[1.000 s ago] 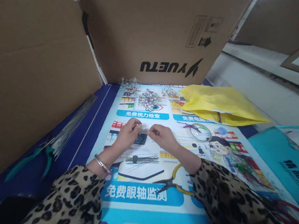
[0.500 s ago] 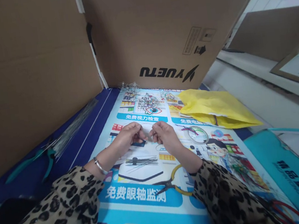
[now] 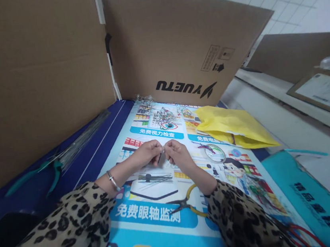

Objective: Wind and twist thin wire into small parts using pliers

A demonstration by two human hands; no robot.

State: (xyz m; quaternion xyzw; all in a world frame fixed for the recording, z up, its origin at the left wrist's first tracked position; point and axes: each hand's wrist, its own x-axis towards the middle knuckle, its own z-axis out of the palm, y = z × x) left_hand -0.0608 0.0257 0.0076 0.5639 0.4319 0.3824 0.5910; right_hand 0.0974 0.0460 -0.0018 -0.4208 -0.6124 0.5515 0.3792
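My left hand (image 3: 147, 153) and my right hand (image 3: 178, 156) meet fingertip to fingertip above a printed poster (image 3: 152, 217) that covers the table. Both are pinched shut on something small and thin between them, too small to name. A silver bangle (image 3: 112, 180) sits on my left wrist. Leopard-print sleeves cover both forearms. Just below the hands lies a small bundle of thin wires (image 3: 156, 177). Yellow-handled pliers (image 3: 187, 203) lie on the poster beside my right forearm.
Tall cardboard sheets (image 3: 170, 46) wall off the back and left. Teal-handled pliers (image 3: 43, 172) and a bundle of long wires (image 3: 82, 137) lie at the left. A yellow bag (image 3: 234, 125), a tape roll (image 3: 215, 152), a teal bag (image 3: 312, 197) and coloured wire bits (image 3: 164, 117) lie around.
My two hands have drawn closer until their fingertips touch. The camera has tilted up a little, showing more of the wall and a framed sheet at the right.
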